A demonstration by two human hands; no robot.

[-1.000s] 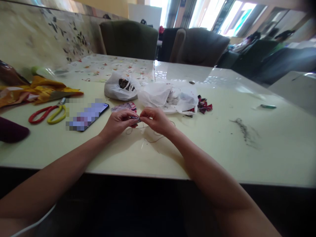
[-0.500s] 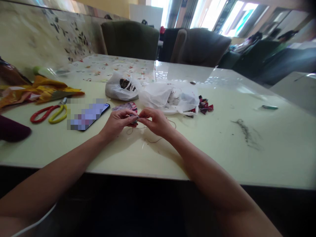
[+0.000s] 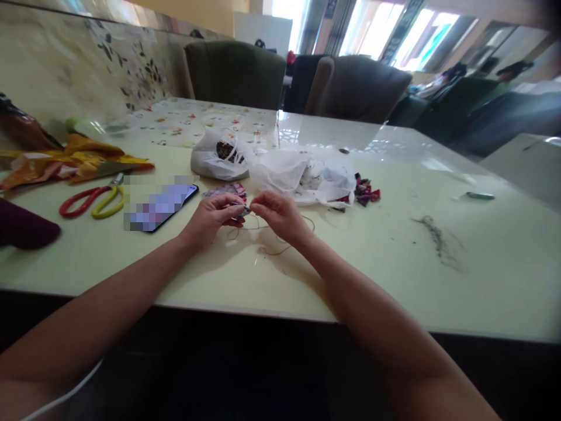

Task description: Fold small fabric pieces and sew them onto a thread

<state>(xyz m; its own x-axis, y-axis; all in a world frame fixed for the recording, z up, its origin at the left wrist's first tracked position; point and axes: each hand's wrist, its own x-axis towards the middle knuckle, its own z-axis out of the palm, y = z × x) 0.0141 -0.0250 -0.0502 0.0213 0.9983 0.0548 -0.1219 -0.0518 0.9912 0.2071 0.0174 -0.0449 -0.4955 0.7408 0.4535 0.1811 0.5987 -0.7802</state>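
My left hand (image 3: pixel 213 216) pinches a small piece of patterned cloth (image 3: pixel 239 214) between thumb and fingers, just above the table. Close beside it, my right hand (image 3: pixel 276 213) is closed in a pinch at the cloth's right edge; what lies between those fingertips is too small to make out. A thin brown thread (image 3: pixel 276 254) trails in loops over the table below both hands. Behind my left hand lies a flat patterned cloth (image 3: pixel 225 190) in pink and grey.
Red-and-yellow-handled scissors (image 3: pixel 107 202) and a phone (image 3: pixel 164 207) lie left. White plastic bags (image 3: pixel 280 169) stand behind my hands, with dark red cloth bits (image 3: pixel 367 192) beside them. Loose threads (image 3: pixel 435 234) and a green lighter-like object (image 3: pixel 479 196) lie right; yellow cloth (image 3: pixel 83 158) far left.
My right fingertips have drawn slightly apart from the left ones, to the right, leaving a small gap by the cloth. My left hand keeps its pinch. The view has shifted slightly.
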